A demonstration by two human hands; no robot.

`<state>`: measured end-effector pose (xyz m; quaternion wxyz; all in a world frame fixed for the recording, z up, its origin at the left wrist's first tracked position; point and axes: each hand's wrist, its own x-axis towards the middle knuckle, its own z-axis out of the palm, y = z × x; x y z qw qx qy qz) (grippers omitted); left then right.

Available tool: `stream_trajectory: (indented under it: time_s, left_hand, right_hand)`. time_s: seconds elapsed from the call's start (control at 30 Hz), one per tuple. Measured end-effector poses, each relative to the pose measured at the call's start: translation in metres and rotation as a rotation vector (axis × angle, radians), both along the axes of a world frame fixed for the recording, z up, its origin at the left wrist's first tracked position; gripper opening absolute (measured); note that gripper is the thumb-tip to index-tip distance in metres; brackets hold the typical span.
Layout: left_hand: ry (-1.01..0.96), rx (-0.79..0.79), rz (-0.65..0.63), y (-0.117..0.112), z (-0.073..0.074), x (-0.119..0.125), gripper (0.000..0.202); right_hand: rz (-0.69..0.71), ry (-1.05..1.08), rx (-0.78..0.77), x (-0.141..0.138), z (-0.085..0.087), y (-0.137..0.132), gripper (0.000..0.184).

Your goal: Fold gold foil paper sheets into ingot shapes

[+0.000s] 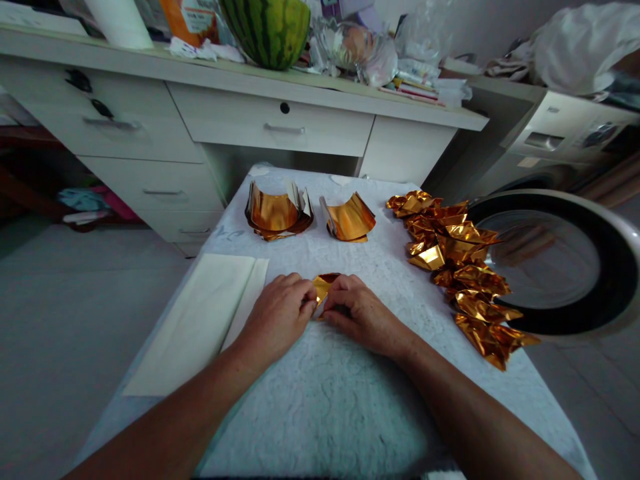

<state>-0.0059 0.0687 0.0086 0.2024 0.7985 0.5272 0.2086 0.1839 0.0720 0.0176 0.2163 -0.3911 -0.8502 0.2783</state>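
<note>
Between my two hands, near the middle of the table, is a small sheet of gold foil paper (323, 287), partly hidden by my fingers. My left hand (286, 308) pinches its left side, with the fingers curled. On the other side my right hand (361, 313) grips the foil paper between thumb and fingers. Beyond them stand a larger stack of curled gold foil sheets (274, 212) and a smaller curled stack (350, 219). Along the table's right side lies a heap of folded gold foil pieces (457, 247).
White paper sheets (195, 313) lie on the cloth-covered table (320, 413) at left. Behind is a white desk (320, 127) carrying a watermelon (270, 30) and clutter. A washing machine's open round door (555, 260) stands close by the table's right edge.
</note>
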Motion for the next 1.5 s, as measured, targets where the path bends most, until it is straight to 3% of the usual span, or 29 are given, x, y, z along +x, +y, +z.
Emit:
stream_trajectory:
  time_s: [0.3,1.5]
  left_hand:
    - [0.007,-0.060,-0.038,-0.003,0.005,-0.004,0.014]
    - [0.042,-0.157,-0.072,-0.004,0.010,-0.008,0.009]
  right_hand:
    - [-0.178,0.011,-0.020,-0.010,-0.007,-0.001,0.009]
    - [-0.264,-0.030,0.027,-0.017,-0.011,-0.001,0.013]
